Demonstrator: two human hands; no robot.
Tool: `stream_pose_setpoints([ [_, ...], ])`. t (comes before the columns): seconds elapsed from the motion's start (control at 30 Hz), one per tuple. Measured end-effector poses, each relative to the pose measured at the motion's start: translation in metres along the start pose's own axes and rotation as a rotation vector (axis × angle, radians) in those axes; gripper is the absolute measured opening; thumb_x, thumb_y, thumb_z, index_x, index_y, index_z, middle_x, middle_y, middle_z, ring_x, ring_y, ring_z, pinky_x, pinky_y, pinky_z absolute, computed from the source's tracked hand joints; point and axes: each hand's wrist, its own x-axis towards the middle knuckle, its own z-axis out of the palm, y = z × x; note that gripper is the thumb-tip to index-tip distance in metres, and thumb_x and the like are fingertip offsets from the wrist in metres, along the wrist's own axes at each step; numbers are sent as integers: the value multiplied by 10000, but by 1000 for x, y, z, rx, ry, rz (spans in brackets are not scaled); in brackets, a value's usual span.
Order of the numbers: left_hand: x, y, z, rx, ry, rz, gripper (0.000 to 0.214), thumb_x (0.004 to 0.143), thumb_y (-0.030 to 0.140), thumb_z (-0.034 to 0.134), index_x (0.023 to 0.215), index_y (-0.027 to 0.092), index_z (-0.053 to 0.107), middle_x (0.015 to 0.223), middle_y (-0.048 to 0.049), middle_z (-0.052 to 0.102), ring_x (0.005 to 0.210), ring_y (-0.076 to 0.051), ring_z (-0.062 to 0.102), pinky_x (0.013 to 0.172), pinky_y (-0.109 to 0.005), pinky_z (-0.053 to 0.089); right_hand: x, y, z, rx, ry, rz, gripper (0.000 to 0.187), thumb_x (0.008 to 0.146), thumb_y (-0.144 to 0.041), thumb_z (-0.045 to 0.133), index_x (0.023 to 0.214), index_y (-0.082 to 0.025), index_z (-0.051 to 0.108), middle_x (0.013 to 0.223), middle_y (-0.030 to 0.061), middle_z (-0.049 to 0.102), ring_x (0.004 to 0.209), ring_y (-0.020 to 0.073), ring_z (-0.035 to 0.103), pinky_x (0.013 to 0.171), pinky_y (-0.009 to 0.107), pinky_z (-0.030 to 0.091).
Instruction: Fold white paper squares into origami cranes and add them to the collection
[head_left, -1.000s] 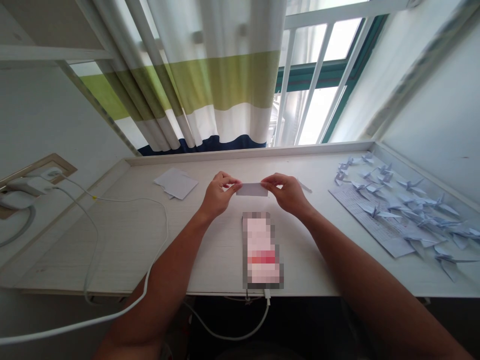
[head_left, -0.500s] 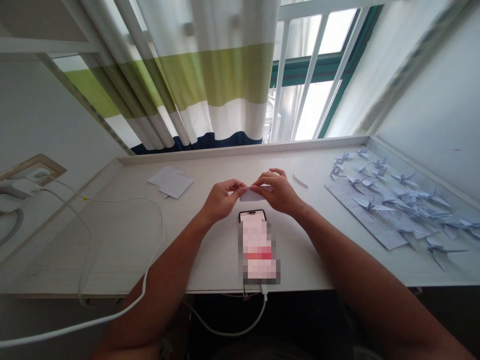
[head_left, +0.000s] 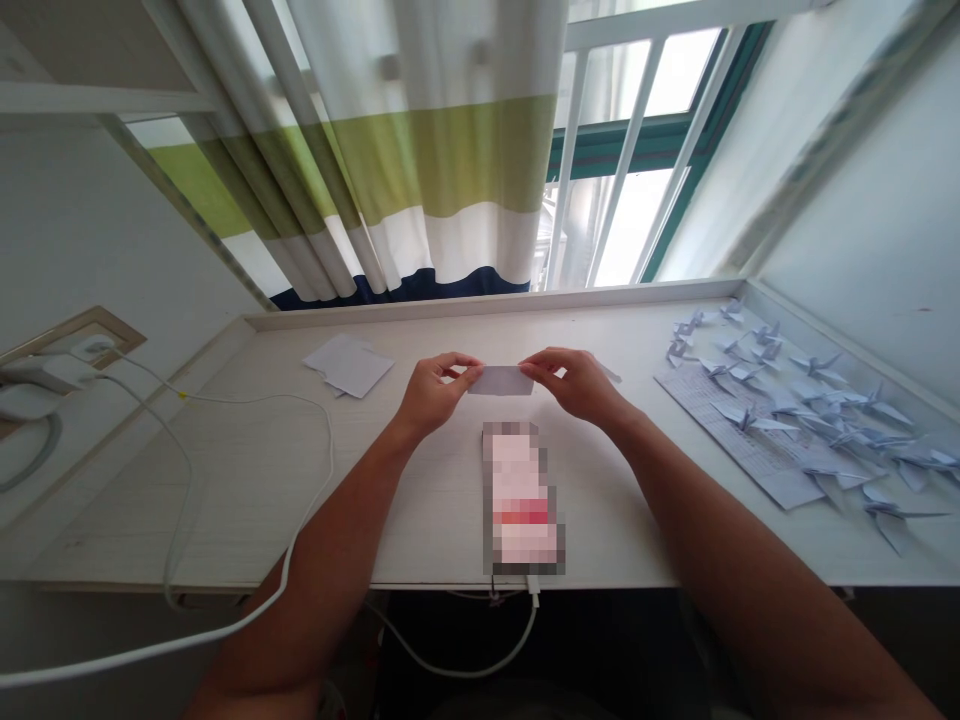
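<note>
A small folded sheet of paper [head_left: 504, 380], shaped as a flat rectangle, is stretched between my two hands above the white desk. My left hand [head_left: 444, 388] pinches its left end between thumb and fingers. At the opposite end, my right hand [head_left: 571, 380] has its thumb and fingertips closed on the upper right corner. Just nearer to me lies a phone [head_left: 522, 500] with a blurred screen. Behind my right hand a thin paper strip [head_left: 609, 370] shows in part.
Loose white paper squares [head_left: 349, 366] lie at the left. Several folded paper cranes [head_left: 750, 418] spread over the right side, some on a printed sheet [head_left: 720, 440]. A white charging cable [head_left: 330, 450] crosses at left. A curtain [head_left: 450, 150] hangs behind the desk [head_left: 247, 480].
My hands have moved apart along the paper, from its middle out to its ends, so more of it shows. The whole view has shifted slightly.
</note>
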Motion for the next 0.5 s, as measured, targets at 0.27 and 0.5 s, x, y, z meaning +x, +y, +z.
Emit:
stream_pose_setpoints([
  [0.27,0,-2,6,14,86,70,169,825,395,758,931,274,811,935,-48,637,817,-160,582,667,-266,483,-1,-1,2,255,4,98,260,919,-400,661,1070,-248,807,905,55,799,816,228,725,776,374,553],
  [0.5,-2,-7,9,-81,29,-55,345,883,464,688,1141,254,779,1012,-78,704,832,-175,629,689,-286,525,3,8,10,635,76,168,353,803,-461,785,1074,-236,801,1042,77,786,901,254,713,805,428,583],
])
